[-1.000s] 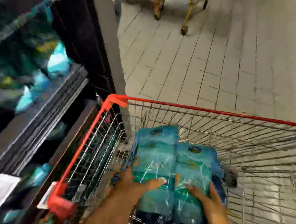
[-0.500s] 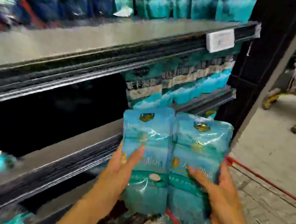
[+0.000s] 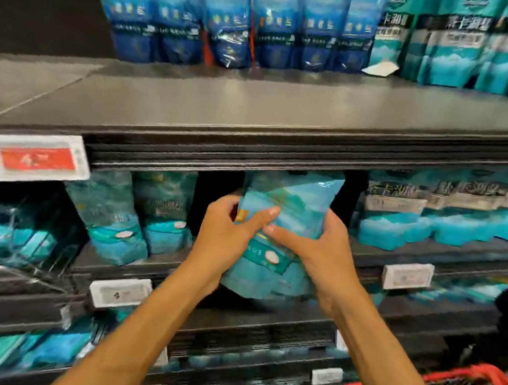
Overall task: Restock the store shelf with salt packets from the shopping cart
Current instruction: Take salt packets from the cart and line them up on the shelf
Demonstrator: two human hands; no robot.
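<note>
Dark store shelf (image 3: 255,121), several tiers, stocked with teal and blue packets. In a gap on the middle tier, the salt packets (image 3: 285,216) stand upright, gripped from both sides: left hand (image 3: 225,230) and right hand (image 3: 319,249), fingers curled around them. Shopping cart (image 3: 480,380): lower right, contents not discernible.

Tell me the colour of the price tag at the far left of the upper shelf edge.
Red label in a white holder, head view.
</note>
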